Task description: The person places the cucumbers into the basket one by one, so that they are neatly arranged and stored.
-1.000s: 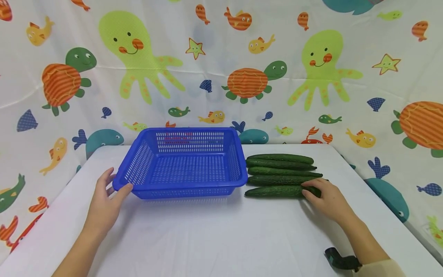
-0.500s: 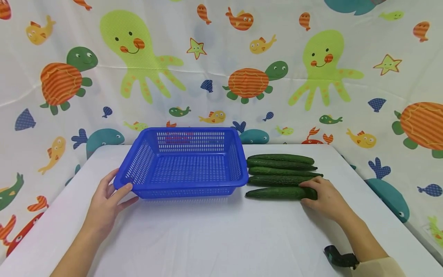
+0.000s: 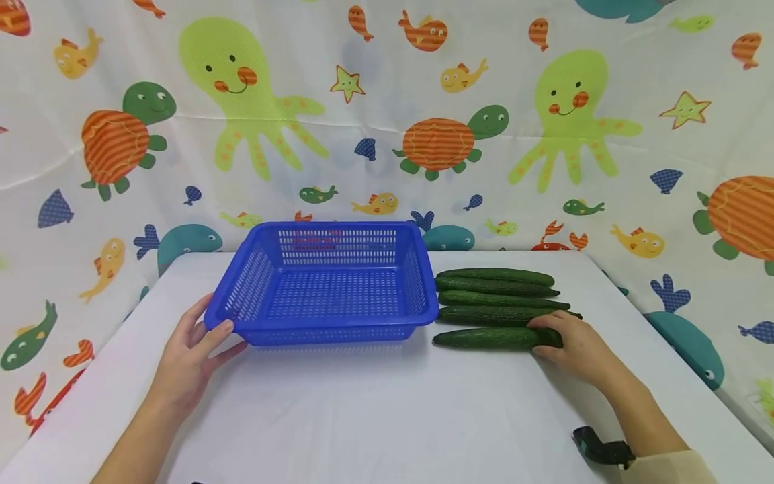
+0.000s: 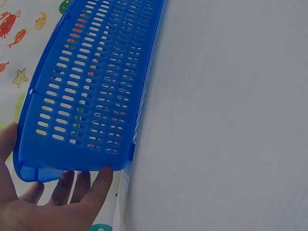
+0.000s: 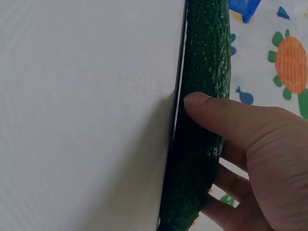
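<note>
While the near cucumber (image 3: pixel 484 338) is being pinched (right hand (image 3: pixel 577 347)), the basket (image 3: pixel 326 324) is being gripped (left hand (image 3: pixel 183 364)), seemingly steadied.

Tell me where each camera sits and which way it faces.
Head: on the person's head, facing forward and down at the blue basket, five cucumbers and white table; left hand, right hand and forearms show.
Left wrist: on that wrist, facing the basket's side; left hand shows.
Right wrist: on that wrist, facing the nearest cucumber; right hand shows.
Shared: head and right wrist views both show that gripped cucumber.
</note>
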The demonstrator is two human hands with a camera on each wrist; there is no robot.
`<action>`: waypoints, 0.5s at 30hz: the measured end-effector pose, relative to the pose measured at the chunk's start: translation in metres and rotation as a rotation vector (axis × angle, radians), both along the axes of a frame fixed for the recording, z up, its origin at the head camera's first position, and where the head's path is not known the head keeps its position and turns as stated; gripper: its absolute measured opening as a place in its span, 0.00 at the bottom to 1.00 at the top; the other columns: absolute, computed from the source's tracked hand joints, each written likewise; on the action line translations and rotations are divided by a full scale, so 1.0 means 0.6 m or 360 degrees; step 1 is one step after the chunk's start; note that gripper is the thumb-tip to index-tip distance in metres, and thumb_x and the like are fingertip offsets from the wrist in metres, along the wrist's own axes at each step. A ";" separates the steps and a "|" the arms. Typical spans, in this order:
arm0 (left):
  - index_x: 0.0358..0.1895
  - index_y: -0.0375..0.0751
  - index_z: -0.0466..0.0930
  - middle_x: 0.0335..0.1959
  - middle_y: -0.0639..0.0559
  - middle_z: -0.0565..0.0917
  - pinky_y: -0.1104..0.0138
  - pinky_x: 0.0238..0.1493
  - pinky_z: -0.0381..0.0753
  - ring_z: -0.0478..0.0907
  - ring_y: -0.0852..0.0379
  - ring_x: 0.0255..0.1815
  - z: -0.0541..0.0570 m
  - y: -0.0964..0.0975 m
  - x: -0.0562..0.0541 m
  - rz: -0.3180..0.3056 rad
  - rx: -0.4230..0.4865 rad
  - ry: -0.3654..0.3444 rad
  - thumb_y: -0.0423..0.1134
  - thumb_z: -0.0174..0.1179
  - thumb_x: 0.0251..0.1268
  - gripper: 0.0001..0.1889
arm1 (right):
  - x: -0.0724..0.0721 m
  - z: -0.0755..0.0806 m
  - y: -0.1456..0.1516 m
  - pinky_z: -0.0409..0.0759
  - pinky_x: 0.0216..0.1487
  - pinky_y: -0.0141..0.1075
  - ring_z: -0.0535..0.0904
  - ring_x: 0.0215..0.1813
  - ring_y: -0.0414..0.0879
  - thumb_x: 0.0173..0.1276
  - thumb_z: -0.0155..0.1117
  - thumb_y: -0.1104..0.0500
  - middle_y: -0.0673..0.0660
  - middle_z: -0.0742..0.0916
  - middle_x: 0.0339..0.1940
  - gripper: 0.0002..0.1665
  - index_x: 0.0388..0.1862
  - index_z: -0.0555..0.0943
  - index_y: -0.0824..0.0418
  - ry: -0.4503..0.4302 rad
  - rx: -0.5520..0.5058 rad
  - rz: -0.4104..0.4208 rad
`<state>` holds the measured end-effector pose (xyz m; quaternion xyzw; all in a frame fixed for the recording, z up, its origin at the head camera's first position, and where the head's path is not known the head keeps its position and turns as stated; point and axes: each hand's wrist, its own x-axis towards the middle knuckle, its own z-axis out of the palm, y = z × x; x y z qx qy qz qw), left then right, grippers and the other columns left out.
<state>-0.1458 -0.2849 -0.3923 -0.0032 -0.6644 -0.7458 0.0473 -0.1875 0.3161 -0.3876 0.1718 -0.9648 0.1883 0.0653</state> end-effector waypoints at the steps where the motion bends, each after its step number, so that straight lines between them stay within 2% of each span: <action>1: 0.85 0.53 0.42 0.80 0.40 0.55 0.69 0.49 0.88 0.79 0.74 0.60 0.000 0.000 -0.001 -0.0006 0.0010 -0.0004 0.39 0.54 0.81 0.39 | 0.000 0.000 0.001 0.78 0.59 0.65 0.80 0.60 0.69 0.62 0.77 0.63 0.64 0.85 0.54 0.22 0.56 0.84 0.62 0.0001 -0.0007 0.0003; 10: 0.85 0.55 0.43 0.78 0.46 0.60 0.69 0.47 0.88 0.80 0.75 0.58 0.004 -0.010 -0.002 -0.0004 0.0058 -0.0033 0.39 0.54 0.81 0.39 | -0.004 -0.008 0.002 0.79 0.59 0.64 0.79 0.63 0.69 0.61 0.79 0.61 0.66 0.87 0.57 0.23 0.55 0.86 0.60 -0.0095 -0.0141 -0.0064; 15: 0.85 0.57 0.42 0.80 0.44 0.55 0.69 0.48 0.88 0.79 0.75 0.59 0.004 -0.003 -0.002 -0.0013 0.0051 -0.0075 0.40 0.54 0.81 0.39 | 0.002 -0.008 0.012 0.78 0.59 0.65 0.77 0.64 0.69 0.62 0.79 0.58 0.65 0.85 0.59 0.23 0.56 0.86 0.57 -0.0171 -0.0201 -0.0125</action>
